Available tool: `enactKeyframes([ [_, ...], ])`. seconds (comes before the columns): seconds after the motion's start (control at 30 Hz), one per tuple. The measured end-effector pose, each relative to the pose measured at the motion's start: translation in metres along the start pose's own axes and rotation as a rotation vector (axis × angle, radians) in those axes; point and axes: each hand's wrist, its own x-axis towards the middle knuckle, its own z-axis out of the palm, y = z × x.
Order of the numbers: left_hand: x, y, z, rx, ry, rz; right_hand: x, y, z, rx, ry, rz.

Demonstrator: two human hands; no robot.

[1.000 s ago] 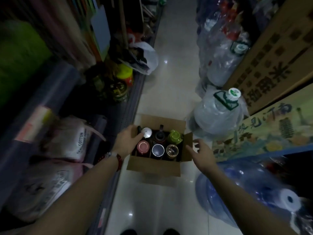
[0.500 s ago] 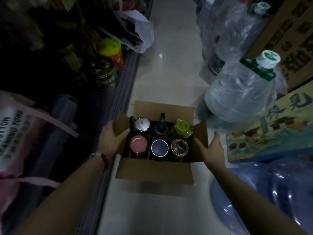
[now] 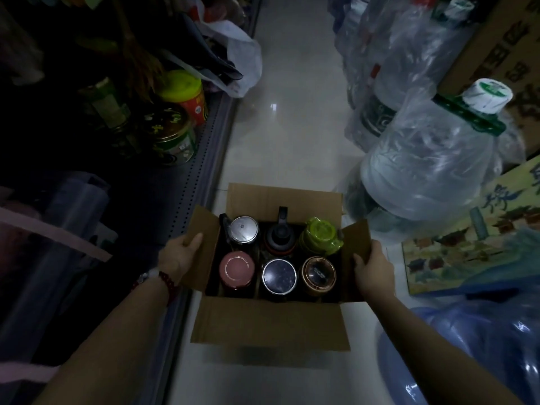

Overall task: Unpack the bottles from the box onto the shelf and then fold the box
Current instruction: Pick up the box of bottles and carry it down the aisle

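An open cardboard box (image 3: 270, 323) sits on the pale aisle floor, its four flaps spread out. Inside stand several bottles seen from above: a silver-lidded one (image 3: 243, 229), a black one (image 3: 279, 235), a green one (image 3: 320, 235), a pink one (image 3: 236, 268), a dark blue one (image 3: 279, 276) and a gold-rimmed one (image 3: 318, 274). My left hand (image 3: 178, 255) grips the left flap. My right hand (image 3: 372, 266) holds the right flap. The low dark shelf (image 3: 201, 159) runs along the left of the box.
Tins and jars (image 3: 175, 135) and a white plastic bag (image 3: 242, 59) sit on the left shelf. Large wrapped water jugs (image 3: 429, 159) crowd the right side, with a blue jug (image 3: 473, 346) near my right arm and a printed carton (image 3: 467, 247) beside it.
The view has moved closer over the box. Both hands went from hovering beside the box to taking hold of its side flaps.
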Motion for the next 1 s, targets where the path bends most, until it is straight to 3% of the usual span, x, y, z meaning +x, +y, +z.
enactKeyframes([
  [0.23, -0.021, 0.005, 0.012, 0.085, 0.142, 0.024, -0.019, -0.013, -0.012, -0.052, 0.047, -0.061],
  [0.43, -0.073, 0.039, -0.014, 0.147, 0.176, -0.036, -0.046, -0.035, -0.073, -0.047, 0.005, -0.068],
  [0.87, -0.273, 0.232, -0.126, 0.24, 0.125, 0.073, -0.159, -0.141, -0.321, 0.0, -0.012, 0.034],
  [1.0, -0.325, 0.301, -0.154, 0.275, 0.138, 0.151, -0.194, -0.177, -0.402, 0.012, 0.056, 0.075],
])
